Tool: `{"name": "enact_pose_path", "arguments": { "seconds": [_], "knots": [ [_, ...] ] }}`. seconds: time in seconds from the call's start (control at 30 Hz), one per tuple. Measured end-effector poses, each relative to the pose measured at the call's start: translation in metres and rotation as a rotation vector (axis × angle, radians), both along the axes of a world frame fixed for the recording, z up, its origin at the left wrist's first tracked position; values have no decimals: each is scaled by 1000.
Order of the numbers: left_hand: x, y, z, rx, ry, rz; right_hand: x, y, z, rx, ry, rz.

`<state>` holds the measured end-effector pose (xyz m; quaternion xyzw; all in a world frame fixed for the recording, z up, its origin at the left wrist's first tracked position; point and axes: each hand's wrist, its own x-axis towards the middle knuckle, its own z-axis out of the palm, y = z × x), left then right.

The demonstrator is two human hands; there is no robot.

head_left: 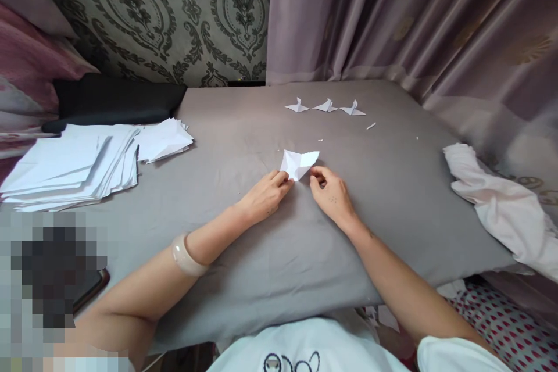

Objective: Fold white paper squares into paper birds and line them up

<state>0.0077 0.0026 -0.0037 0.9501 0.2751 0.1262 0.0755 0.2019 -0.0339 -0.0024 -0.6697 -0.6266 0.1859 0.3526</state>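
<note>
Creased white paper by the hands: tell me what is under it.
Grey cloth shows around the creased white paper. What lies directly beneath cannot be seen, because the paper covers it; the left hand also hides part of its near edge.

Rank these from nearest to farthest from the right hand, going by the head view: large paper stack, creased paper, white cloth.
1. Creased paper: just ahead and to the left, right by the fingertips of the right hand.
2. White cloth: off to the right, bunched at the table's edge.
3. Large paper stack: across on the far left of the table.
</note>
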Motion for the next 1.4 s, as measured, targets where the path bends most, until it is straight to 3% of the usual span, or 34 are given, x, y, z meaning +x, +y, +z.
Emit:
{"name": "enact_pose_path", "arguments": {
  "seconds": [0.2, 0.63, 0.83, 1.0, 1.23, 1.4],
  "knots": [
    [0, 1, -5, 0, 17, 26, -10, -3, 0, 65, -30, 131],
    [-4, -8, 3, 26, 143, 140, -13, -15, 0, 59, -340, 222],
    [-10, -10, 7, -77, -50, 110, -18, -23, 5, 58, -511, 235],
    [-10, -9, 10, -277, -303, 328, -21, -24, 8, 50, -580, 252],
    [-11, -4, -2, -174, -298, 288, -21, -20, 7, 58, -517, 288],
    [-11, -5, 1, -204, -324, 304, -21, -19, 8, 76, -479, 352]
  ]
}}
